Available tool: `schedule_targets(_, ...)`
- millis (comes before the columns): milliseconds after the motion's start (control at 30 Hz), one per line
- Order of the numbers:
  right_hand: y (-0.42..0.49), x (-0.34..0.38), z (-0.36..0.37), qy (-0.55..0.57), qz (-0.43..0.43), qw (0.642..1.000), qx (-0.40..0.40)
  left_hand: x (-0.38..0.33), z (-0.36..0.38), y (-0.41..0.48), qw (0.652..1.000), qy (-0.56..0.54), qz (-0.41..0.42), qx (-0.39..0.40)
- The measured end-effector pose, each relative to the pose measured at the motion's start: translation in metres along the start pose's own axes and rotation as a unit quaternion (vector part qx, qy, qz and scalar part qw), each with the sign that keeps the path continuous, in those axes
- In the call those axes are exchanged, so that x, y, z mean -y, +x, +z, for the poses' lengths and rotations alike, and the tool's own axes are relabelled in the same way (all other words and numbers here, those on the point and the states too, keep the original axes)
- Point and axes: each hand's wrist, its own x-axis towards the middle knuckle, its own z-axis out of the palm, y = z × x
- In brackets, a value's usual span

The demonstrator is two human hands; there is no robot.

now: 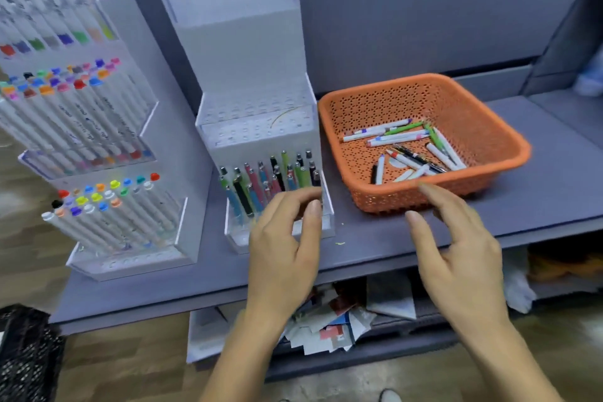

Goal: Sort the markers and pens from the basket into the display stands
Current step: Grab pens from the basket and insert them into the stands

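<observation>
basket (pixel 385 93) sits on the shelf (pixel 375 248) w/ a loose heap of pens & markers (pixel 396 138) lying flat in its front-right part, crossed over each other. just left of the basket is the pen stand (pixel 257 127), front row partly filled w/ upright pens; further left of the basket is the marker stand (pixel 156 147), mostly full. right hand (pixel 456 248) hovers at the basket's front wall, fingers spread & relaxed, holding nothing. left hand (pixel 284 245) is left of the basket at the pen stand's front row, thumb & fingers loosely curved and apart, nothing btw them that i can see. handling: these look like light, stiff, smooth plastic barrels, prob a bit slippery & apt to roll. since they overlap, best pinch one top-lying piece mid-barrel w/ thumb & two fingers and lift it clear. little force needed; main risk is dragging neighbours along.
</observation>
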Motion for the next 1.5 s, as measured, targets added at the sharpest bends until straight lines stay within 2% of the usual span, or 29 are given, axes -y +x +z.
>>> schedule_targets(200,0.048,-0.046,-0.031,-0.074,-0.079,0.994,0.013,-0.029,0.051,0.041,0.994,0.077,0.055,0.052)
schedule_targets(300,0.089,-0.069,-0.037,-0.115,-0.091,0.987,0.069,-0.04,0.076,0.078,0.97,0.189,0.019,0.151)
schedule_targets(433,0.142,-0.079,-0.034,-0.245,-0.067,0.938,0.237,-0.051,0.11,0.124,0.862,0.376,-0.061,0.333)
schedule_targets(533,0.174,-0.077,-0.025,-0.314,-0.037,0.888,0.333,-0.051,0.136,0.137,0.773,0.43,-0.105,0.455)
schedule_targets(600,0.187,-0.08,-0.016,-0.346,-0.026,0.852,0.392,-0.045,0.15,0.141,0.744,0.442,-0.13,0.483)
schedule_targets(700,0.199,-0.088,-0.003,-0.365,-0.012,0.809,0.46,-0.04,0.16,0.145,0.741,0.441,-0.141,0.486)
schedule_targets(933,0.203,-0.095,0.01,-0.405,-0.011,0.761,0.506,-0.031,0.16,0.149,0.747,0.415,-0.14,0.499)
schedule_targets(1167,0.204,-0.095,0.009,-0.412,-0.007,0.744,0.526,-0.027,0.165,0.15,0.748,0.397,-0.14,0.513)
schedule_targets(1367,0.202,-0.095,0.012,-0.411,0.006,0.73,0.547,-0.037,0.167,0.146,0.73,0.422,-0.116,0.525)
schedule_targets(1500,0.201,-0.095,0.012,-0.412,0.008,0.732,0.543,-0.041,0.17,0.143,0.744,0.409,-0.11,0.517)
